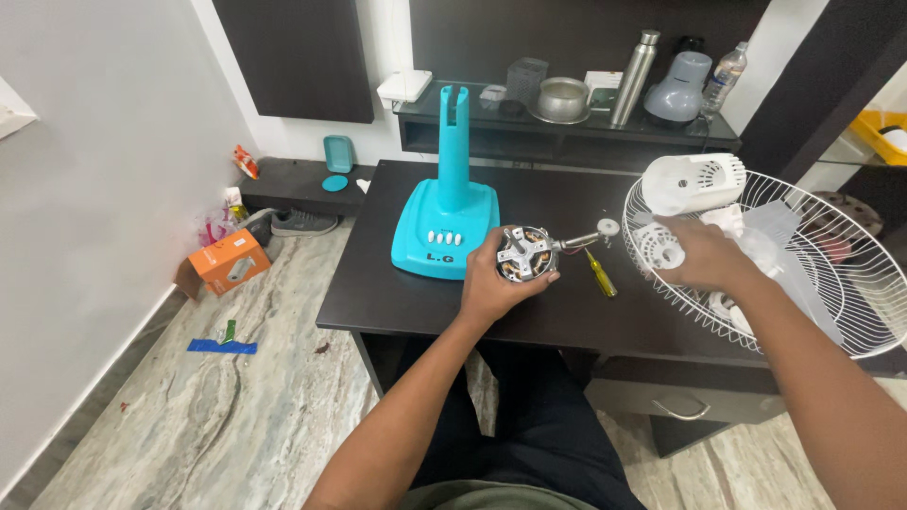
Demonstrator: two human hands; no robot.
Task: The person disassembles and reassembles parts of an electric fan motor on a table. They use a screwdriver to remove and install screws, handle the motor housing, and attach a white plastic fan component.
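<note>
Fan motor held over the dark counter, fan parts spread alongside.

The left hand (pixel 496 283) is closed around the round bare-metal fan motor (pixel 525 255), above the counter (pixel 378 283) near the turquoise plastic fan base (pixel 447 212); a steadier hold would keep its shaft level. The right hand (pixel 704 255) rests in the white wire fan guard (pixel 831 274), which holds white plastic parts; its grip cannot be told.

bare fan motor (pixel 525 255) held above dark desk (pixel 378 293)
</note>
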